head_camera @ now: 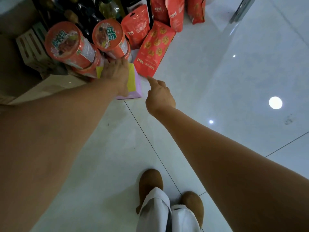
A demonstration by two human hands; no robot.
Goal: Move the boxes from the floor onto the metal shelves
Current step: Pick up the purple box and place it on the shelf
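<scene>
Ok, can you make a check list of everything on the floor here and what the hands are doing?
Surface: glossy white tiled floor, lamps reflected.
Job's things: yellow and purple box on the floor; cardboard box at left.
Clutter: stacked red noodle tubs; red snack bags; dark bottles.
Hands: left hand over the yellow and purple box, grip unclear; right hand points one finger at a snack bag, holds nothing.
Cables: nothing seen.
Surroundings: metal post; brown shoes.
</scene>
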